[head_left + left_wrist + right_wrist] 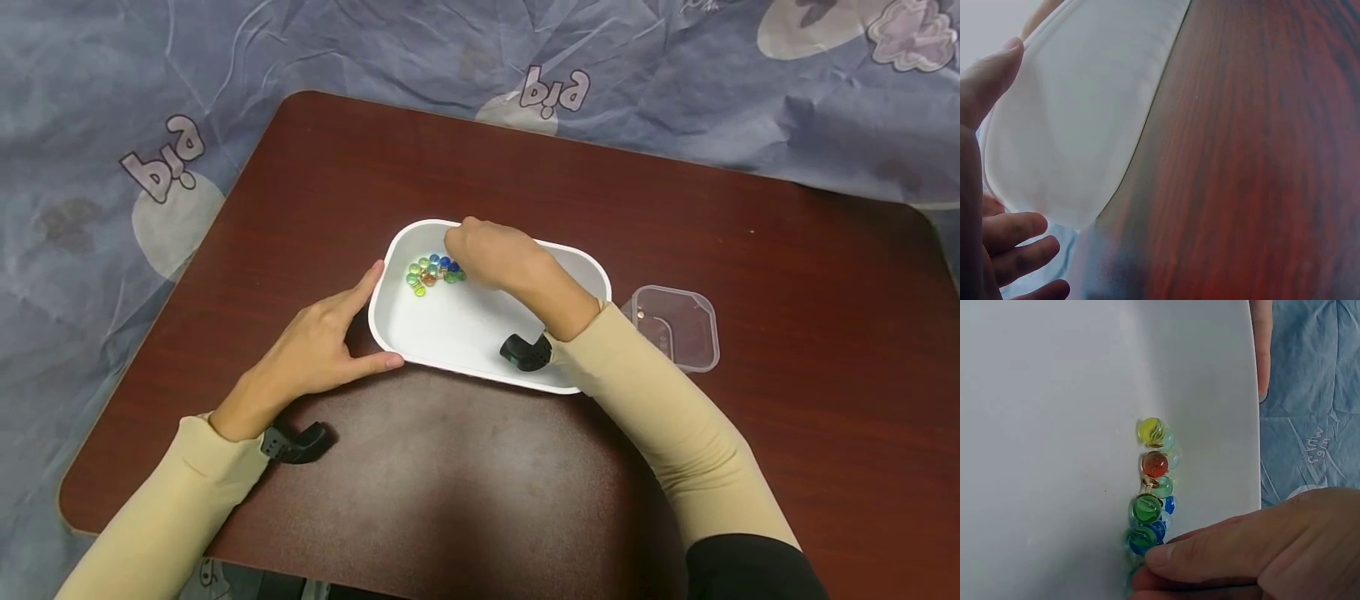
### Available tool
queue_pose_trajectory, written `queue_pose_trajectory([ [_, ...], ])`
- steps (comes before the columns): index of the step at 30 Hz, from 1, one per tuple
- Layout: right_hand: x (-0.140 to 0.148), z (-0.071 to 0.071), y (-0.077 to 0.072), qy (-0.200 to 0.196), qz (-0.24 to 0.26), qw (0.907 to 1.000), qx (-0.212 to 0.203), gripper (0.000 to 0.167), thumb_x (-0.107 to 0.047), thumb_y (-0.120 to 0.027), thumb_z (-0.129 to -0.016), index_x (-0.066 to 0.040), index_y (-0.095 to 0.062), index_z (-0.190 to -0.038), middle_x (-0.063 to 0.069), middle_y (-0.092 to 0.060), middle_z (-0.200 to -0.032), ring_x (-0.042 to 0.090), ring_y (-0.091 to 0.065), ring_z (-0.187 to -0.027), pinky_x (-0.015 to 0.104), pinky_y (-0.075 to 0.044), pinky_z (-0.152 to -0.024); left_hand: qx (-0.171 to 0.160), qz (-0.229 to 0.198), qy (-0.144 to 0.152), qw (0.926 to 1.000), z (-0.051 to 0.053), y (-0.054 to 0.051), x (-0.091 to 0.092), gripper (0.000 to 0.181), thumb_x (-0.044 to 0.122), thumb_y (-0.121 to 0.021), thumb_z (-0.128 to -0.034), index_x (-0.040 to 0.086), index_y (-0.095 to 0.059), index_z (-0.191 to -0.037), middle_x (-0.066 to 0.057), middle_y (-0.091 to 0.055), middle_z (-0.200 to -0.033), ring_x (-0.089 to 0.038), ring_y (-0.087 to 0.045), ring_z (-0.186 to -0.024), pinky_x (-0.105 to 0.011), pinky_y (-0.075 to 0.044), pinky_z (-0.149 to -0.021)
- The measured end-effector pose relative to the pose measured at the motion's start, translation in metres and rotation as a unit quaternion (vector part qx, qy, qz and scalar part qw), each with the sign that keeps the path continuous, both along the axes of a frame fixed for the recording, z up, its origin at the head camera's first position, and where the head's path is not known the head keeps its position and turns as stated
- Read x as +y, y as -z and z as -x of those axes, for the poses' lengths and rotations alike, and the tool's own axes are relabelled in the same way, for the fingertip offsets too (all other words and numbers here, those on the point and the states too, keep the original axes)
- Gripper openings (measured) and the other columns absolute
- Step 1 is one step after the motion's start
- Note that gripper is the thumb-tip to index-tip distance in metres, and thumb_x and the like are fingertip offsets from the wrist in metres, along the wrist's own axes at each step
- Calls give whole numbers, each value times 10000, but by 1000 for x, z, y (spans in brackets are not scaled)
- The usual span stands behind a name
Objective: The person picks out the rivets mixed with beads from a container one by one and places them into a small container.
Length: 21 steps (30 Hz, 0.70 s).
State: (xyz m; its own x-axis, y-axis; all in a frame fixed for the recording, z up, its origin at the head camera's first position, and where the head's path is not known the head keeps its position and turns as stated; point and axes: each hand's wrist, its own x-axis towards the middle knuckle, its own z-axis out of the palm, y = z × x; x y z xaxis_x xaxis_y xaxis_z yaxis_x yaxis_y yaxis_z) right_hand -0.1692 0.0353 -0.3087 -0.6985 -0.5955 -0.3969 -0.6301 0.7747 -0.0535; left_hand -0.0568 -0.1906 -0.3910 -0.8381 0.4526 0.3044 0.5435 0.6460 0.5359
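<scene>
A white tray [450, 333] sits on the table, with several glass marbles [420, 271] in green, yellow, blue and amber near its back left. Small gold-coloured pieces [1149, 485] lie among them. My left hand [318, 342] is spread at the tray's left end, forefinger on the end rim and thumb on the front corner. Over the tray's back edge reaches my right hand [495, 254], its fingers bent down at the marbles. In the right wrist view its thumb touches or nearly touches a blue-green marble [1142, 539]; what lies between thumb and fingers is hidden.
Right of the tray stands a small clear plastic container [686, 329], partly behind the right sleeve, with tiny light bits at its left side. The brown table [375, 158] has rounded corners. A wrinkled blue printed cloth [360, 50] hangs behind it.
</scene>
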Motion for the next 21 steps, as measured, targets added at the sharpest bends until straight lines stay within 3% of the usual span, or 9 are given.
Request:
queue_pose_trajectory([
  [7,0,6,5,134,-111,9996,-231,174,56,-513,-914,-26,-618,-1027,116,-589,-906,196,-507,-748,336,-468,-642,-37,42,-2,10000,1,0,0,1040,700,-595,-851,46,-224,-1570,-199,-425,-1498,-353,-504,-1299,-523,-436,-1003],
  [21,0,7,7,241,-161,9994,-195,175,41,-566,-885,-23,-606,-1043,135,-576,-986,220,-530,-808,361,-484,-673,-18,51,0,10000,1,1,1,1061,714,-586,-848,14,-227,-1561,-217,-431,-1484,-367,-509,-1290,-526,-435,-1002],
])
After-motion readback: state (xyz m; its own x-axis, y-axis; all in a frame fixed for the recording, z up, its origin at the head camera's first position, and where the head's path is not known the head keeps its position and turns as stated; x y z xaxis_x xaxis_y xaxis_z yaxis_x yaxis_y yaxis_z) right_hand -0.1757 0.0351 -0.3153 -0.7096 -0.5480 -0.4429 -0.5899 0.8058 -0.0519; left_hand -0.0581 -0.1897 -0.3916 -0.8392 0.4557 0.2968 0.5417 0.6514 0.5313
